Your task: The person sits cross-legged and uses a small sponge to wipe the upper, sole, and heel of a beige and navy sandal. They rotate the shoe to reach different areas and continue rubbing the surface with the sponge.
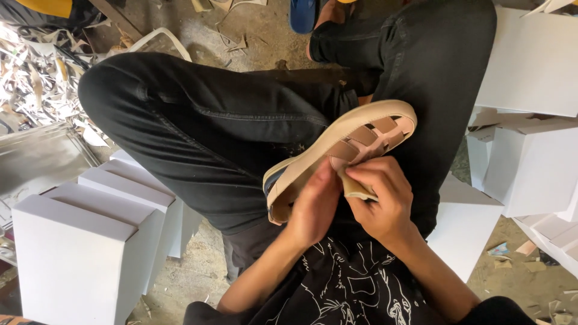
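Observation:
A beige strappy sandal (355, 135) with a thick pale sole rests on my lap, on my black jeans. My left hand (315, 207) grips its heel end, fingers curled under the sole. My right hand (378, 195) pinches a small tan strap piece (356, 188) at the sandal's side, just below the woven straps. The two hands touch each other at the middle of the shoe.
White cardboard boxes (90, 235) stand in a row at my left, and more white boxes (533, 153) are stacked at my right. Paper scraps (36, 78) litter the dirt floor at upper left. A blue slipper (303, 15) lies past my knees.

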